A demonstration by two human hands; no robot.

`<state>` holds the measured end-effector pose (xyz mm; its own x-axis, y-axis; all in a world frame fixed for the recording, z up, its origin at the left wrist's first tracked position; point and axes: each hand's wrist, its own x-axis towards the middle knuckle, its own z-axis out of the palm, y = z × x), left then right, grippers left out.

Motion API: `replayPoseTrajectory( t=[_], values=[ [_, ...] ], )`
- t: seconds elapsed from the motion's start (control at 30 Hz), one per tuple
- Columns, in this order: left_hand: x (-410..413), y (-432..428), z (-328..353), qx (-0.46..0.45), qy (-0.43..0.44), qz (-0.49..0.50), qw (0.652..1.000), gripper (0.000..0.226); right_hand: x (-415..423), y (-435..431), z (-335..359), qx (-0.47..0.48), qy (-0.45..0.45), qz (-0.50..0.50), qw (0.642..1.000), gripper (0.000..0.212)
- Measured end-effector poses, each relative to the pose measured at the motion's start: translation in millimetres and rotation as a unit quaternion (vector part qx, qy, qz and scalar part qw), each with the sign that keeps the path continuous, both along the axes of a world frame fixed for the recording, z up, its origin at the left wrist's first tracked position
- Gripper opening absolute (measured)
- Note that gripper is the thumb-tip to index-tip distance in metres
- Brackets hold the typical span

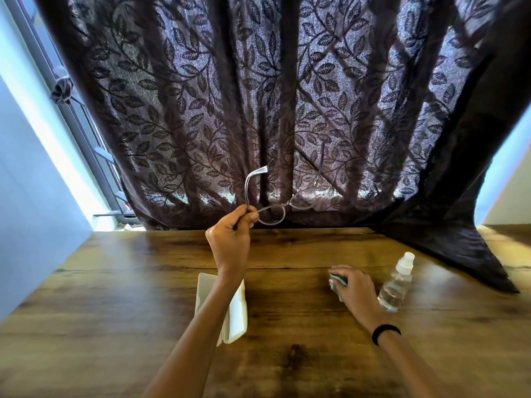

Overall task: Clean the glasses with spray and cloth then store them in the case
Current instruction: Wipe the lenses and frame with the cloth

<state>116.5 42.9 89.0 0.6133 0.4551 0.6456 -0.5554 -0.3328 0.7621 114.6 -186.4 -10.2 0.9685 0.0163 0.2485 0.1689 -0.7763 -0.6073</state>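
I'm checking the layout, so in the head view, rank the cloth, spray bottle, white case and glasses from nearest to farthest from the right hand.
1. Cloth: under the right hand.
2. Spray bottle: lying just to its right.
3. White case: across the table to its left.
4. Glasses: raised in the left hand.

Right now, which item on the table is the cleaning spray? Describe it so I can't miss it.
Start at the wooden table and go to its right side, just beyond the right hand resting on the cloth. The spray bottle stands there: small, clear, liquid inside, white cap, unlike the flat white case under the left forearm.
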Motion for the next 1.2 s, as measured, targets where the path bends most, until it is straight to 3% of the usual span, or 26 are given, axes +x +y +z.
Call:
replayPoseTrajectory(
  t=[0.13, 0.2, 0.3, 0.33, 0.4, 0.5, 0.7, 0.93, 1.2],
  values=[
    [-1.9, -1.9, 1.2, -0.010, 0.002, -0.015, 1.000, 0.018, -0.4, -2.4, -3.1, -0.034, 0.042, 0.015, 0.998, 0.027],
    [-2.9, -2.4, 2.0, -0.015, 0.004, -0.024, 1.000, 0.023, -1.4, -1.7, 7.5, -0.010, 0.021, 0.009, 1.000, 0.028],
    [-4.2, -2.9, 4.2, -0.036, 0.030, -0.043, 0.998, 0.042, -2.3, 4.6, 44.4, 0.143, -0.077, 0.014, 0.987, 0.045],
    [-4.3, -3.1, 4.7, -0.044, 0.039, -0.050, 0.997, 0.046, -1.5, 6.1, 61.0, 0.221, -0.095, 0.018, 0.970, 0.043],
    [-4.6, -3.4, 5.0, -0.051, 0.046, -0.060, 0.996, 0.050, 4.9, 7.4, 91.7, 0.359, -0.097, 0.036, 0.928, 0.020],
    [-5.1, -3.8, 4.7, -0.057, 0.045, -0.073, 0.995, 0.051, 13.8, 7.8, 123.3, 0.441, -0.086, 0.077, 0.890, 0.018],
    [-3.7, -2.8, 2.6, -0.093, 0.046, -0.102, 0.989, 0.037, 18.3, 11.0, 134.3, 0.445, -0.090, 0.094, 0.886, 0.022],
    [-0.1, 1.1, -2.8, -0.144, 0.065, -0.154, 0.975, 0.031, 16.4, 14.6, 135.1, 0.386, -0.081, 0.100, 0.914, 0.023],
    [2.6, 1.3, -9.2, -0.168, 0.091, -0.179, 0.965, 0.025, 16.3, 13.9, 137.7, 0.371, -0.075, 0.097, 0.921, 0.019]
  ],
)
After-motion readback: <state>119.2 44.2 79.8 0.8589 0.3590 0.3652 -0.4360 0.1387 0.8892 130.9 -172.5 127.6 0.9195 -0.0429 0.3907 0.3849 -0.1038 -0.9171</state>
